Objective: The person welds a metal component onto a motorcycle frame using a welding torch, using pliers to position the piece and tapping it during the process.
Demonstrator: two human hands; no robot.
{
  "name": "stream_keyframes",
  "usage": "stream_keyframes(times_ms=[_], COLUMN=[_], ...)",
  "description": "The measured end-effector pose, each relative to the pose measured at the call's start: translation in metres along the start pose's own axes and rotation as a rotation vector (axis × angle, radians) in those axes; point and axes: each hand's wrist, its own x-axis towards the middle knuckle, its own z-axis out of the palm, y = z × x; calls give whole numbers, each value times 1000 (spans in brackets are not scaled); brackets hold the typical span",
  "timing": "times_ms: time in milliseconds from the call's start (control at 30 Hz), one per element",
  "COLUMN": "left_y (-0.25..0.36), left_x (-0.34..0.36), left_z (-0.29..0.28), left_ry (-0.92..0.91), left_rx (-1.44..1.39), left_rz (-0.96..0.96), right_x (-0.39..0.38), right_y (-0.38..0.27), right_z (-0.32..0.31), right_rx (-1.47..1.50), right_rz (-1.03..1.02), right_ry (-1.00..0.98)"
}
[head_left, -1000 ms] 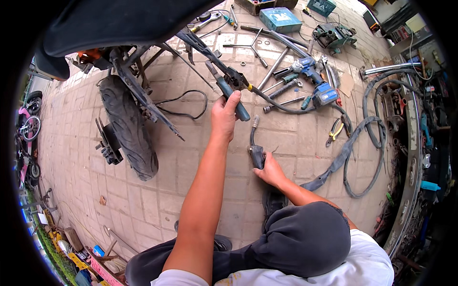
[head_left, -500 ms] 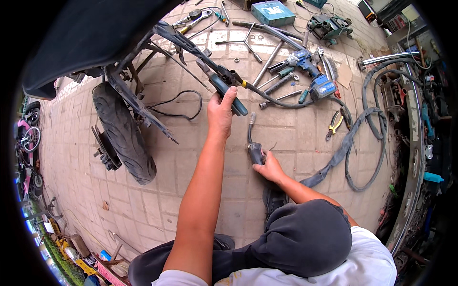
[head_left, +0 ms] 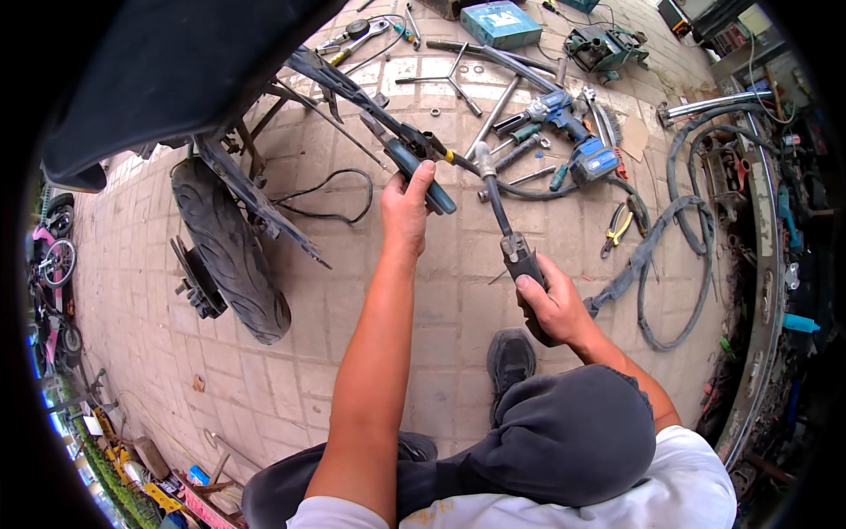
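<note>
My left hand [head_left: 405,212] is closed round the dark teal handles of a pair of pliers [head_left: 407,160]. The pliers' jaws lie up against the end of a dark metal frame bar [head_left: 339,81]; whether they bite on it I cannot tell. In my right hand [head_left: 557,304] is a black welding torch [head_left: 520,257], its bent neck and pale nozzle pointing up and slightly left. The nozzle is to the right of the pliers, apart from them. A motorcycle's rear tyre [head_left: 227,247] stands below the frame at left.
Beyond my hands lie a blue cordless impact wrench [head_left: 573,132], a three-armed wrench [head_left: 454,78], yellow-handled pliers [head_left: 619,227] and several other tools. A thick grey hose [head_left: 648,256] loops at right. A teal box [head_left: 502,24] sits at the far side.
My right hand has moved right with the welding torch and its nozzle has risen toward the pliers' level. My left hand and the pliers have stayed almost still.
</note>
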Motion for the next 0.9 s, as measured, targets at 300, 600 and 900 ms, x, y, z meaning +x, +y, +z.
stream_keyframes(times_ms=[300,600,900], left_y=[7,-2,-10], left_x=[-2,6,13], left_z=[8,3,0], left_ry=[17,9,17], left_rx=[-106,-192,-227], left_rz=[-6,-23,-60], right_x=[47,78,83], right_y=[-110,-125,-126], right_z=[27,31,34], right_rx=[-418,-467,-462], right_rz=[-153,-27,-54], right_ry=[-137,-178,-189])
